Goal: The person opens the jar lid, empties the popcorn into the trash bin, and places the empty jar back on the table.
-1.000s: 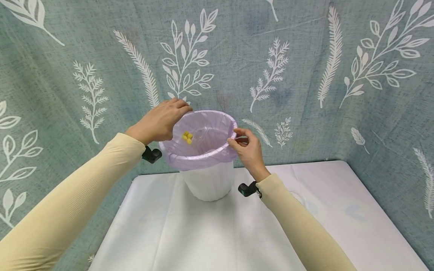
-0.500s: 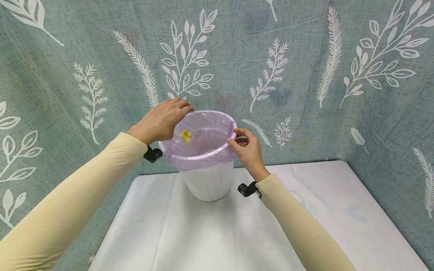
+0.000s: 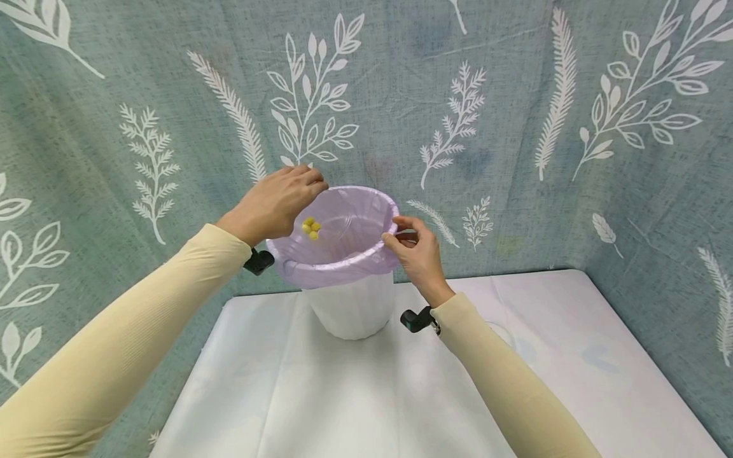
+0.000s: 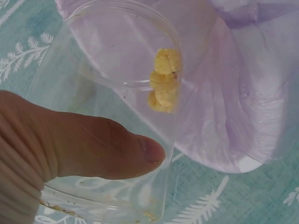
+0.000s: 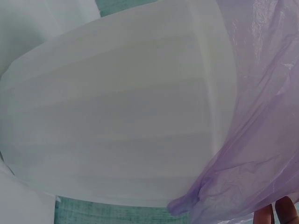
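Note:
My left hand (image 3: 277,202) is over the left side of a white bin (image 3: 350,308), gripping a clear plastic cup (image 4: 117,103). Its thumb (image 4: 117,147) lies across the cup's wall. The cup leans over the bin's mouth, and several yellow lumps (image 4: 164,84) sit against its side near one round end. A thin purple bin bag (image 3: 335,275) lines the bin and folds down over its rim. At the right edge, my right hand (image 3: 420,254) pinches the bag-covered rim between thumb and fingers; only fingertips (image 5: 286,210) show in the right wrist view.
The bin stands on a white-covered table (image 3: 343,407), near its back edge. Behind it hangs a grey-green cloth (image 3: 383,127) with white leaf prints, which also runs along both sides.
The yellow lumps have shifted slightly left and up in the head view, and the left hand has moved a touch to the right. The right hand keeps its hold on the rim.

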`<state>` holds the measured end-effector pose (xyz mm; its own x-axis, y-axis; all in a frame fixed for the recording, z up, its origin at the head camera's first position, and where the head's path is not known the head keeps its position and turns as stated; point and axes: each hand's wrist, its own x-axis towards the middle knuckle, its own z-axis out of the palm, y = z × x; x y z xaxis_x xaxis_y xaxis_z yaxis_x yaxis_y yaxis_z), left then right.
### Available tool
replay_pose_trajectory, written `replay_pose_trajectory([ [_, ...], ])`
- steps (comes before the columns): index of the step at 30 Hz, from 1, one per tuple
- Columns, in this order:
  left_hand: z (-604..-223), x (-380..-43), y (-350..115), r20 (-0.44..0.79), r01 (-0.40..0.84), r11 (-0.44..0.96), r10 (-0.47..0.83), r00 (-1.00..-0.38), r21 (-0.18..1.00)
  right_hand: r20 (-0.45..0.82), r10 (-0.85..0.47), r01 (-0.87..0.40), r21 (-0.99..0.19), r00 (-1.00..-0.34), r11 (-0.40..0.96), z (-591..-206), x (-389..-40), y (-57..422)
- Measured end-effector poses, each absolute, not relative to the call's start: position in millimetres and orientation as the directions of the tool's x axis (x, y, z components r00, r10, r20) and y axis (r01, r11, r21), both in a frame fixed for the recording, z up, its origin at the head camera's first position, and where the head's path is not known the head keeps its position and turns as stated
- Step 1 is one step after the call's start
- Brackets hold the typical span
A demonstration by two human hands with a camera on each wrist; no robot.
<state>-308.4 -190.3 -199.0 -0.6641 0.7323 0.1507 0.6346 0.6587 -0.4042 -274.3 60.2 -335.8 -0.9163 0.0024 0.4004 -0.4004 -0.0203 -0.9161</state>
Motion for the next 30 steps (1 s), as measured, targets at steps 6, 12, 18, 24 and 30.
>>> replay_pose_trajectory([
  [6, -198.8, -306.8, -187.5, 0.145, 0.632, 0.632, 0.749, -0.646, -0.449, 0.399, 0.000, -0.399, -0.917, -0.917, -0.012, -335.7, -274.0, 60.2],
  [12, -199.3, -306.7, -185.2, 0.134, 0.625, 0.625, 0.749, -0.649, -0.467, 0.398, -0.004, -0.398, -0.917, -0.917, -0.003, -335.1, -273.7, 60.2],
  [18, -199.4, -306.4, -184.0, 0.134, 0.622, 0.631, 0.744, -0.655, -0.464, 0.403, -0.003, -0.403, -0.915, -0.915, -0.006, -335.1, -274.2, 59.9],
  [24, -201.3, -306.0, -185.0, 0.159, 0.615, 0.662, 0.725, -0.670, -0.428, 0.401, -0.001, -0.401, -0.916, -0.916, -0.003, -336.0, -274.1, 60.1],
  [30, -202.3, -305.4, -187.4, 0.196, 0.585, 0.720, 0.677, -0.709, -0.373, 0.403, 0.007, -0.403, -0.915, -0.915, -0.006, -336.0, -273.2, 60.4],
])
